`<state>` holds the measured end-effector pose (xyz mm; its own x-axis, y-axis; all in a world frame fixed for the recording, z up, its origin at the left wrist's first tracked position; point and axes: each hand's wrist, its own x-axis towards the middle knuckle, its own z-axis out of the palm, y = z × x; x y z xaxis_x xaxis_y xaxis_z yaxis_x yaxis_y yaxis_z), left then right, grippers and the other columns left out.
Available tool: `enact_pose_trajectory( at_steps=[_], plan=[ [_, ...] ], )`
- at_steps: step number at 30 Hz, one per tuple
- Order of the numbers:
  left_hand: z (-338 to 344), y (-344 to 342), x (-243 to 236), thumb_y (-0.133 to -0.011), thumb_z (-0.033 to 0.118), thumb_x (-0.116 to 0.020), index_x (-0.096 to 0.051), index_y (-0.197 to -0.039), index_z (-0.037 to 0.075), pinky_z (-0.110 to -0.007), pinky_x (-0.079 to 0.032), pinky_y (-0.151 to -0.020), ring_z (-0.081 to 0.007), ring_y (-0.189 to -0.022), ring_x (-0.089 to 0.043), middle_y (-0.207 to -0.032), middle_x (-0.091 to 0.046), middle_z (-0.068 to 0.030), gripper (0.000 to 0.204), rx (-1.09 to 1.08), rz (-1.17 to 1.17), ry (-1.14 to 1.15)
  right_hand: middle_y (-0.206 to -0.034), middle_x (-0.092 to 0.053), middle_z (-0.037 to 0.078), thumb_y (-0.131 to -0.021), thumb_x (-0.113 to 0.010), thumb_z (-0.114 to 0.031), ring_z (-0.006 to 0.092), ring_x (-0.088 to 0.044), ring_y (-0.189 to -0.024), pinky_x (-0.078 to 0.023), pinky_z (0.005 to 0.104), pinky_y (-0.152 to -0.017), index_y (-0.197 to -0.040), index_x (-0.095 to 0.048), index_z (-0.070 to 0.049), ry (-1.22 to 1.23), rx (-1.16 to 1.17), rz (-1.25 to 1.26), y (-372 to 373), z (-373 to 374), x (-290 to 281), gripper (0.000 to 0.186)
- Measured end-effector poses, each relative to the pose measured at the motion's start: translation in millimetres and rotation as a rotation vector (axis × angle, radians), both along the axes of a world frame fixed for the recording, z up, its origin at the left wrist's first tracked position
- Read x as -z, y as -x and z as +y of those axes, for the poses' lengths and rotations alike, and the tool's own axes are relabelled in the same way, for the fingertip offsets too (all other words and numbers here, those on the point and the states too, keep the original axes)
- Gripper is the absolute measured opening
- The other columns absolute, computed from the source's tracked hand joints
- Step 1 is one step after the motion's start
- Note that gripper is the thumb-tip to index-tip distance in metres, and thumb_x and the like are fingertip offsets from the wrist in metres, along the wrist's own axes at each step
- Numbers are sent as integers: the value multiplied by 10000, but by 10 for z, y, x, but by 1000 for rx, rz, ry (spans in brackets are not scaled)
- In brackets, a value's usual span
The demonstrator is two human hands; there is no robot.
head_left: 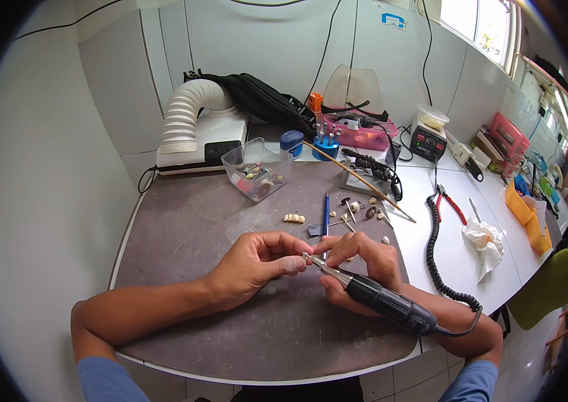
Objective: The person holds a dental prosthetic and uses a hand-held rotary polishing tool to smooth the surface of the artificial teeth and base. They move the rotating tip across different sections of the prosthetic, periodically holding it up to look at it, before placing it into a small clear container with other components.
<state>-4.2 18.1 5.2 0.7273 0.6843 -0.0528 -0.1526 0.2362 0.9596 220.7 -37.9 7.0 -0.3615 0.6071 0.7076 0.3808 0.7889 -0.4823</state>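
Dental-type workshop
This is shown by the rotary handpiece (391, 305), a control box (428, 142) and a ducted white unit (193, 137); polishing wheels (370, 212) and tooth-shaped pieces (294, 218) are spread on the counter (180, 228).

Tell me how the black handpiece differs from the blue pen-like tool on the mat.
The handpiece is held in the right hand, while the pen-like tool lies on the mat. The handpiece is black and thick-bodied with a metallic nose; the pen-like tool is blue and slim. The handpiece has a coiled cord running from its rear; the pen-like tool shows none. Both are elongated.
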Motion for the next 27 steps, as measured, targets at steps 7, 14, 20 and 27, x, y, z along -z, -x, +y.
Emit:
enact_pose_trajectory(
  at_steps=[7,14,20,27],
  plan=[
    [7,2,10,-918,69,-680,-639,-1133,7,-240,-507,-832,-92,-907,-610,-992,-655,-43,227,3,-7,7,-851,-660,123,-740,-776,-81,310,-726,-906,-590,396,-793,-927,-553,-17,-20,-14,-3,0,-3,-10,298],
    [-2,-1,-2,-921,79,-680,-637,-1136,10,-247,-507,-836,-95,-903,-609,-1009,-658,-44,230,-5,1,8,-847,-655,114,-743,-775,-83,309,-728,-913,-591,378,-776,-940,-545,-19,-23,-5,-21,1,1,-14,310],
    [9,-2,25,-920,118,-696,-655,-1120,13,-231,-505,-826,-78,-905,-627,-998,-689,-33,229,4,-25,-23,-943,-711,161,-721,-794,-76,273,-732,-870,-567,338,-735,-920,-595,-33,-4,50,44,7,-3,5,284],
    [1,-11,19,-935,96,-669,-631,-1150,18,-246,-515,-833,-107,-934,-642,-1038,-695,-68,232,-11,-28,-30,-928,-709,156,-730,-788,-73,258,-727,-867,-563,328,-729,-934,-604,-27,-11,47,104,-23,-9,16,279]
  ],
)
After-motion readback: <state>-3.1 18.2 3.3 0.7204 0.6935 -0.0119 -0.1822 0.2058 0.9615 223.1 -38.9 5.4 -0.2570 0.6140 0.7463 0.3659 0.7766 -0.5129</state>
